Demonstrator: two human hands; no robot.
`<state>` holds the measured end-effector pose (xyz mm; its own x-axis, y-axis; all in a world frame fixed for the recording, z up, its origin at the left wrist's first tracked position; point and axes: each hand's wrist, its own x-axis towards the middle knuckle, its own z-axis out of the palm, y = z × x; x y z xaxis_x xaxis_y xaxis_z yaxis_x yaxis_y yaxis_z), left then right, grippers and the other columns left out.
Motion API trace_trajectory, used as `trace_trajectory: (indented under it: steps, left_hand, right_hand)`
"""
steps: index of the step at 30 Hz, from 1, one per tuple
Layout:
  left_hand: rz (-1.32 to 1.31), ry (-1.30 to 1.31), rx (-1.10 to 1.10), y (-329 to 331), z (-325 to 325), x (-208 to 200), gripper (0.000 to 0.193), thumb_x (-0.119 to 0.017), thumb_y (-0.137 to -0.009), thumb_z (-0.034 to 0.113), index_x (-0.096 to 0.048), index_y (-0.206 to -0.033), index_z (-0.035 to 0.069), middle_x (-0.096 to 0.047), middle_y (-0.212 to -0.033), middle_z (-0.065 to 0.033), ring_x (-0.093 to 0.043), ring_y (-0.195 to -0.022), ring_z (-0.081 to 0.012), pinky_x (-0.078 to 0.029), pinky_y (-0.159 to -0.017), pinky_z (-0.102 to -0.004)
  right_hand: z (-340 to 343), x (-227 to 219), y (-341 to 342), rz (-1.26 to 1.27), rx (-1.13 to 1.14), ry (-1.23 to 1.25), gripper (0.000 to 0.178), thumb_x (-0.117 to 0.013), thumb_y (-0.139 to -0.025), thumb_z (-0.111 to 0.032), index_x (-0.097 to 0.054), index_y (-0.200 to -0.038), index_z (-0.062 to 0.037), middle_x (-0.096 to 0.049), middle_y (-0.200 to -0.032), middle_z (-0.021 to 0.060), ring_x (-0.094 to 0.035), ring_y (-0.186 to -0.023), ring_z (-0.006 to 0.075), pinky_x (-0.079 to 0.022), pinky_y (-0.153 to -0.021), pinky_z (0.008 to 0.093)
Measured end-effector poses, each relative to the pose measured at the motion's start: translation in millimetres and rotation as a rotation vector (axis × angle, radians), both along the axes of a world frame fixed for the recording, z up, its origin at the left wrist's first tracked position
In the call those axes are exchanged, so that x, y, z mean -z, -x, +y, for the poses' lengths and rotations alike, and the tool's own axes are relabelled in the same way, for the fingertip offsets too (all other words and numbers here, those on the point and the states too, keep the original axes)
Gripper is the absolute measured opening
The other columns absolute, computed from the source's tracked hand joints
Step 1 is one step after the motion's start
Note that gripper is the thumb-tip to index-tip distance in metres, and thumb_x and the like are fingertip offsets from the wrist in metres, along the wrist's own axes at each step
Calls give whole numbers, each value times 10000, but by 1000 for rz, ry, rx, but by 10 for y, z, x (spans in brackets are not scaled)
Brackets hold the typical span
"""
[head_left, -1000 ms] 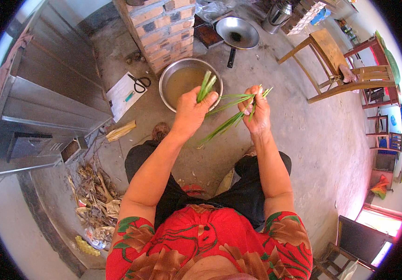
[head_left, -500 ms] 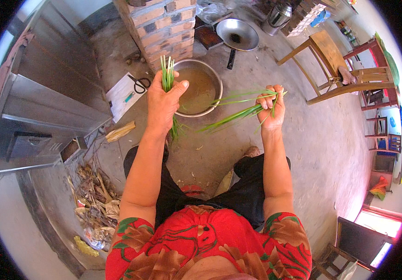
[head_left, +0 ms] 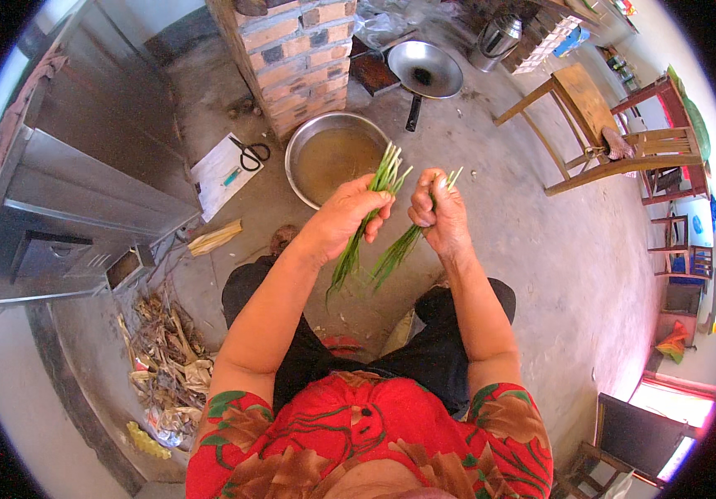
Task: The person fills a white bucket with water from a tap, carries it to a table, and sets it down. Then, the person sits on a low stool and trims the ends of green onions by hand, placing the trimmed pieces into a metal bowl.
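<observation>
**A:** Surroundings first?

**B:** Metal basin (head_left: pixel 294 166) of cloudy brown water on the bare floor (head_left: pixel 541 266), just beside the foot of a brick pillar (head_left: pixel 304 66). Wok (head_left: pixel 425 66) beyond it to the right, black handle pointing back toward the person. To the basin's left, a white sheet (head_left: pixel 212 187) with black-handled scissors (head_left: pixel 246 150) and a small turquoise item (head_left: pixel 232 176), kind unclear. Grey metal cabinet (head_left: pixel 100 191) along the left; heap of dry husks (head_left: pixel 167 358) near its lower end. Wooden stool (head_left: pixel 584 96) at upper right, well apart from the hands.

**A:** Obstructions?

**B:** The left hand (head_left: pixel 348 218) covers part of the basin's lower right rim in this view. Height of the hands above the floor: cannot tell. Knees in black trousers (head_left: pixel 291 328) flank the space below.

**A:** State of the hands?

**B:** Left: thumb and fingers closed round a larger bundle (head_left: pixel 385 177) of green stalks. The right hand (head_left: pixel 444 218): curled into a fist on a smaller bundle (head_left: pixel 397 256). Both bundles are in the air, side by side, on the person's side of the basin.

**A:** Appearance of the greens?

**B:** Long, thin, grass-like. Larger one: pale ends upward, slightly splayed; darker leaf tails droop below the grip. Smaller one: short pale ends above the fist, tail slanting down-left. Whether stray tips touch: cannot tell.
</observation>
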<state>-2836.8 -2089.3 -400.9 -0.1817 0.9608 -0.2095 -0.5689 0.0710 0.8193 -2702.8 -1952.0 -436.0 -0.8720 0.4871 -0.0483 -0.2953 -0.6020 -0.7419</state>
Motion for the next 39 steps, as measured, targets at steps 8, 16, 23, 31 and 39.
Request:
trace_trajectory:
  steps: [8, 16, 23, 31, 39]
  left_hand:
    - [182, 60, -23, -108, 55, 171, 145, -557, -879, 193, -544, -883, 49, -486, -682, 9, -466, -559, -75, -388, -440, -220]
    - [347, 158, -71, -57, 31, 85, 188, -610, -840, 171, -549, -756, 15, -482, -571, -2, -437, -446, -69, -352, -386, -231]
    - [646, 309, -90, 100, -46, -20, 192, -626, -822, 182, -567, -764, 9, -483, -540, 1, -447, -431, -68, -353, -390, -239]
    - [778, 363, -171, 447, -229, -50, 213, -640, -810, 172, -604, -837, -36, -498, -549, -35, -477, -444, -102, -381, -406, -278]
    - [962, 479, -428, 722, -435, -143, 223, -596, -835, 189, -580, -831, -33, -515, -582, -78, -518, -504, -160, -418, -482, -334]
  right_hand:
    - [-118, 63, 19, -96, 51, -175, 227, -667, -819, -178, -572, -998, -77, -428, -627, -81, -315, -485, 29, -228, -430, 198]
    - [24, 62, -5, 48, 99, 36, 173, -592, -881, -225, -528, -946, -77, -335, -601, -57, -268, -470, 49, -235, -437, 205]
    - [267, 80, -53, 71, 272, 108, 175, -599, -876, -249, -538, -923, -92, -365, -608, -52, -280, -478, 59, -245, -447, 215]
    - [534, 125, -168, 128, 388, 144, 163, -570, -894, -243, -546, -916, -83, -454, -702, -29, -298, -493, 55, -257, -446, 207]
    - [636, 128, -228, 188, 444, 208, 134, -567, -896, -219, -557, -913, -87, -510, -733, 1, -316, -490, 56, -267, -439, 210]
